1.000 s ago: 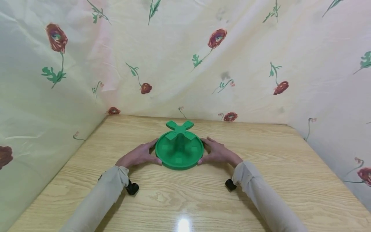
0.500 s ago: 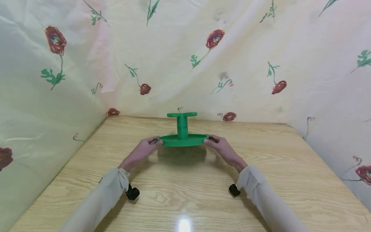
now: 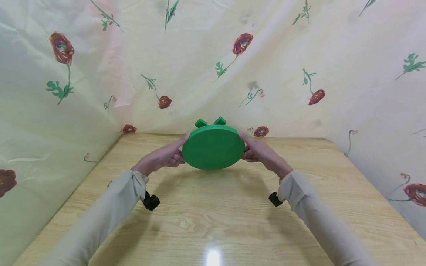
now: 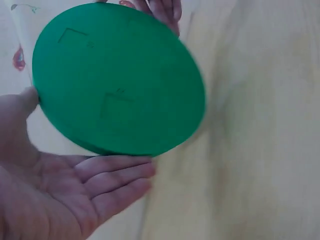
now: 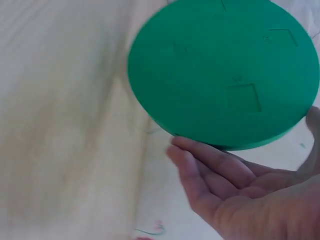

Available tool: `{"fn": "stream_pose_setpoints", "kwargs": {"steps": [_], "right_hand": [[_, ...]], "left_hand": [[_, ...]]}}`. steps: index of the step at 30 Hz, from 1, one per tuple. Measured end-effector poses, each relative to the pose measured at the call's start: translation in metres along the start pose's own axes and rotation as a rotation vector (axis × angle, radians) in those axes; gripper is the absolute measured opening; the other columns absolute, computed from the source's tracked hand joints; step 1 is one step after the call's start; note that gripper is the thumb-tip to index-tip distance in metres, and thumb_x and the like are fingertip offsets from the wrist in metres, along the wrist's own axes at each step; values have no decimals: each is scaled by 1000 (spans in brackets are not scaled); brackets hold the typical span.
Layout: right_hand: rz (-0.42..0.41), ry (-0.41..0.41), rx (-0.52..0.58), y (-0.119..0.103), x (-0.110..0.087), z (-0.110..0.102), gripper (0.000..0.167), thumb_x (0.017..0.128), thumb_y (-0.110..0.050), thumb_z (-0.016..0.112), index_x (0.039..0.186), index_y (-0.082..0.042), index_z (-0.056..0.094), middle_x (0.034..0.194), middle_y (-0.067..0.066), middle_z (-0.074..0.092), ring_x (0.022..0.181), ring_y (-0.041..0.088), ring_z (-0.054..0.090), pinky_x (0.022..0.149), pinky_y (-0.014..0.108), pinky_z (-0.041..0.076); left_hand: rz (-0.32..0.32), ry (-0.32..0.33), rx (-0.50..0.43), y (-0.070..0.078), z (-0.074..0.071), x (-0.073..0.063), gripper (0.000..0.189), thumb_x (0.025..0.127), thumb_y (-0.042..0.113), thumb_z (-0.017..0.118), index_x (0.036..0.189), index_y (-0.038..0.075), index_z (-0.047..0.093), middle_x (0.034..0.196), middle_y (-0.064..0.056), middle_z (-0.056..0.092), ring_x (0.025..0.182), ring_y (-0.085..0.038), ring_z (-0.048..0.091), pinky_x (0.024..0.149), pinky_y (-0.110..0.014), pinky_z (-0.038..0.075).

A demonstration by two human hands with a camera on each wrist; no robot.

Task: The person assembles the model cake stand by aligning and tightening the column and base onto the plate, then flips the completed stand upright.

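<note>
A green round tray (image 3: 213,147) with a raised rim is held up above the table, tilted so its flat underside faces me. Two tips of its cross-shaped top (image 3: 220,121) show past the upper edge; the centre post is hidden behind the disc. My left hand (image 3: 163,157) grips the left edge, thumb high and fingers lower down. On the opposite edge my right hand (image 3: 266,154) holds it the same way. Faint square outlines mark the underside (image 4: 120,85) in the left wrist view, and the right wrist view shows the same underside (image 5: 225,70).
Below lies a light wood-grain table (image 3: 213,214), with a bright light reflection near its front. A pale cloth (image 3: 186,66) printed with red flowers hangs behind and along both sides. Black wrist-worn pieces (image 3: 151,202) sit beneath both sleeves.
The green tray was on the table with its inside showing. Both hands have lifted it and tipped its top away, so the post has gone from sight and the underside faces me.
</note>
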State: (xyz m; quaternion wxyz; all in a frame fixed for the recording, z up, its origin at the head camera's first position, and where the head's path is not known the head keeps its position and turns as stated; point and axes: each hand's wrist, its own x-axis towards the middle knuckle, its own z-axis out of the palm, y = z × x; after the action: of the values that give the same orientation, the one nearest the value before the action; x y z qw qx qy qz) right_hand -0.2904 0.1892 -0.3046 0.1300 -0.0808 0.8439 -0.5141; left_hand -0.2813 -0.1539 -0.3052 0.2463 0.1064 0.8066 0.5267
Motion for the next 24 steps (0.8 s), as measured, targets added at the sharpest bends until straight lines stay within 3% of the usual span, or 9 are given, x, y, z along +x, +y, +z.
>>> {"fn": "stream_pose_setpoints", "kwargs": {"steps": [4, 7, 12, 18, 24], "right_hand": [[44, -87, -74, -19, -7, -13, 92, 102, -73, 33, 120, 13, 63, 100, 21, 75, 92, 22, 74, 95, 44, 56], [87, -145, -110, -30, -10, -19, 93, 101, -74, 31, 112, 12, 64, 89, 20, 75, 85, 24, 75, 89, 42, 59], [144, -200, -160, -40, -11, -26, 97, 100, -77, 27, 107, 11, 68, 85, 21, 76, 79, 26, 76, 80, 39, 61], [185, -267, -172, -40, -11, -28, 98, 103, -74, 23, 103, 12, 72, 81, 21, 75, 74, 27, 76, 76, 39, 62], [179, -311, -198, -36, -12, -32, 91, 108, -63, 20, 103, 11, 73, 80, 19, 75, 73, 26, 76, 75, 39, 62]], "left_hand": [[-102, -69, 72, 24, -7, 0, 101, 103, 73, 18, 132, -15, 58, 121, -24, 69, 123, -39, 62, 111, -48, 43], [-164, -138, 116, 37, -12, 1, 105, 102, 73, 12, 127, -17, 61, 112, -21, 73, 114, -34, 68, 108, -48, 46], [-221, -204, 157, 50, -16, 2, 110, 101, 74, 6, 123, -16, 65, 108, -24, 74, 104, -32, 73, 101, -45, 52], [-241, -216, 163, 52, -15, 2, 108, 102, 73, 7, 114, -14, 71, 103, -25, 75, 91, -31, 76, 88, -40, 59], [-227, -231, 185, 52, -12, 3, 104, 105, 68, 8, 108, -12, 74, 94, -21, 77, 84, -27, 77, 84, -38, 60]]}}
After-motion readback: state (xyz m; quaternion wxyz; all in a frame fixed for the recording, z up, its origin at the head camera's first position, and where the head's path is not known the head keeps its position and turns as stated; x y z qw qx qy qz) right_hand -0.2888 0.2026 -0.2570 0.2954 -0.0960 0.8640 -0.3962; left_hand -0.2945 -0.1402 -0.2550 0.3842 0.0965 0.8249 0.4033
